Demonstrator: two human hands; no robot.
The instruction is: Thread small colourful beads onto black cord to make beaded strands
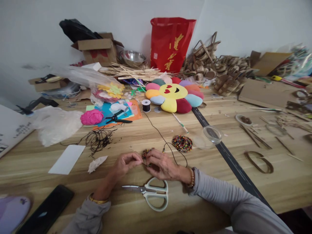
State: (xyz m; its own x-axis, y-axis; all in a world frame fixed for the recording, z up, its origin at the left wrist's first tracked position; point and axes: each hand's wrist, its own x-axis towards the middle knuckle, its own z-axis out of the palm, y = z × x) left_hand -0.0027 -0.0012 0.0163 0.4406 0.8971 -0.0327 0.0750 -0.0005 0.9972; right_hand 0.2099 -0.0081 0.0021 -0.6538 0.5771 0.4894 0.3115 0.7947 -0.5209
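My left hand (126, 163) and my right hand (162, 165) meet over the wooden table (151, 136), both pinched together on a small beaded piece (147, 152) strung on black cord (161, 135). The cord runs back to a black spool (146, 105). A round pile of coloured beads (182, 143) lies just right of my right hand. White-handled scissors (151, 192) lie directly below my hands. Grey sleeves cover both my arms, and a bead bracelet sits on my right wrist.
A flower-shaped smiley cushion (173, 95), red bag (171, 42), pink yarn ball (92, 117), black pliers (118, 119), tangled black cord (98, 139), white card (67, 159), clear lid (212, 134) and black phone (46, 210) lie around. Woven strips and cardboard crowd the right side.
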